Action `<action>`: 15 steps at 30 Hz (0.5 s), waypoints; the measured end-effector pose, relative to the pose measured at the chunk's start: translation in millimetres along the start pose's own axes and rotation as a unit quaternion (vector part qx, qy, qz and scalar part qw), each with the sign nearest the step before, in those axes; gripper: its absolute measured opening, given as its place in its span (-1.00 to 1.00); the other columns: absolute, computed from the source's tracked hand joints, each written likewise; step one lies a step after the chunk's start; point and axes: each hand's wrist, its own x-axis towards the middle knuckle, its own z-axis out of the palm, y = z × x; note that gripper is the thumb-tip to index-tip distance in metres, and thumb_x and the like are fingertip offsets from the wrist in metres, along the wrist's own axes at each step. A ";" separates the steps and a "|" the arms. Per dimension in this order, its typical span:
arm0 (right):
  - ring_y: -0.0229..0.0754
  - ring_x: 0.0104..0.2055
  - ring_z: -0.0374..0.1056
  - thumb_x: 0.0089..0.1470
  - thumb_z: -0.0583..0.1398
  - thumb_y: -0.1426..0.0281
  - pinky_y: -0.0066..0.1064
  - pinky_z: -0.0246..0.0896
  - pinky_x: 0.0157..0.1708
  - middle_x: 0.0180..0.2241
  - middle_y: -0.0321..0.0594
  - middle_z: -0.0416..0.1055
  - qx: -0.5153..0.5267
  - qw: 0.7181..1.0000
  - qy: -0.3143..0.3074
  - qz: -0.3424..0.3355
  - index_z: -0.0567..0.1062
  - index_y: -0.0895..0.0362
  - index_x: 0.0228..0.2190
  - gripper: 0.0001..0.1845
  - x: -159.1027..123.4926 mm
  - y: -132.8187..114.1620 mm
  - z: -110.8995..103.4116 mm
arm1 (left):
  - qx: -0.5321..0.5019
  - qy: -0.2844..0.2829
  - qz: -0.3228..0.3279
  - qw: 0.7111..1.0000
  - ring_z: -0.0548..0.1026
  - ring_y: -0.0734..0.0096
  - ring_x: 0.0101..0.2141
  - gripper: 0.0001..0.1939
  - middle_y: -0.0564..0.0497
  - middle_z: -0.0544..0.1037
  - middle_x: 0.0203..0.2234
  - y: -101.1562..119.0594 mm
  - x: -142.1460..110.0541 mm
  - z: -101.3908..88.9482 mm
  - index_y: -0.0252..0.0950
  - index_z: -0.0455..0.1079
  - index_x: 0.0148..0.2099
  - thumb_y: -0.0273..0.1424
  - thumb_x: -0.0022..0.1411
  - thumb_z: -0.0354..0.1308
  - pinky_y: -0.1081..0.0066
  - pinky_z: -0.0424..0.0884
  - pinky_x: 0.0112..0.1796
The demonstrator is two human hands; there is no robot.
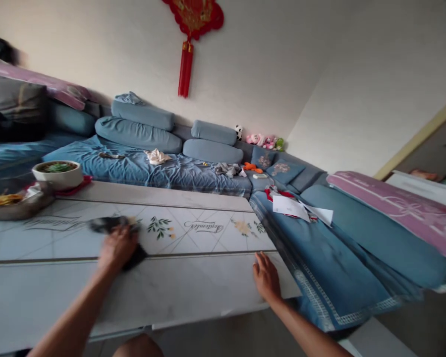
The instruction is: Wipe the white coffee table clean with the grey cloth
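My left hand (117,248) presses on a dark cloth (107,225) lying on the white patterned table (193,277); the hand and cloth are blurred by motion, and the fingers seem curled over the cloth. My right hand (266,277) rests flat near the table's right front corner with fingers stretched out, holding nothing.
A white bowl with greens (57,173) and a dark tray of food (11,203) stand at the table's far left. A blue L-shaped sofa (319,248) with cushions, papers (290,207), small clothes and plush toys (262,141) wraps behind and to the right. A pink blanket (394,208) lies at right.
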 end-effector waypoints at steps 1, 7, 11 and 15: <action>0.16 0.41 0.48 0.57 -0.03 0.21 0.06 0.42 0.42 0.36 0.16 0.57 0.001 1.000 0.003 -0.001 0.66 0.18 0.29 -0.38 0.1 0.5 -0.4 | -0.033 -0.009 0.049 0.998 0.47 -0.07 0.49 -0.42 -0.40 0.51 0.48 55.2 -14.4 7.7 -0.42 0.44 0.52 -0.32 0.64 -0.03 0.01 0.39 0.49; 0.14 0.40 0.50 0.56 -0.03 0.19 0.05 0.48 0.39 0.34 0.13 0.59 0.009 1.000 0.011 -0.021 0.66 0.15 0.28 -0.39 0.8 6.9 0.7 | -0.191 -0.140 0.354 0.905 0.31 -0.09 0.60 -0.22 -0.18 0.34 0.62 220.9 -136.8 50.6 -0.12 0.40 0.62 -0.34 0.39 0.25 -0.12 0.22 0.62; 0.19 0.40 0.49 0.58 -0.07 0.17 0.08 0.48 0.36 0.34 0.15 0.58 0.000 0.999 0.013 -0.029 0.64 0.18 0.30 -0.35 -3.1 12.2 7.2 | -0.185 -0.124 0.322 0.920 0.37 0.09 0.57 -0.29 0.03 0.40 0.59 89.2 -105.5 56.6 0.05 0.40 0.61 -0.25 0.47 0.14 0.03 0.31 0.59; 0.18 0.41 0.48 0.62 -0.07 0.13 0.08 0.46 0.38 0.38 0.15 0.55 -0.002 1.000 0.021 -0.023 0.61 0.16 0.33 -0.34 -9.4 14.3 11.1 | -0.059 -0.014 0.108 0.992 0.45 0.08 0.51 -0.37 -0.09 0.54 0.50 -84.4 3.7 24.9 -0.18 0.45 0.54 -0.21 0.57 -0.04 0.05 0.31 0.57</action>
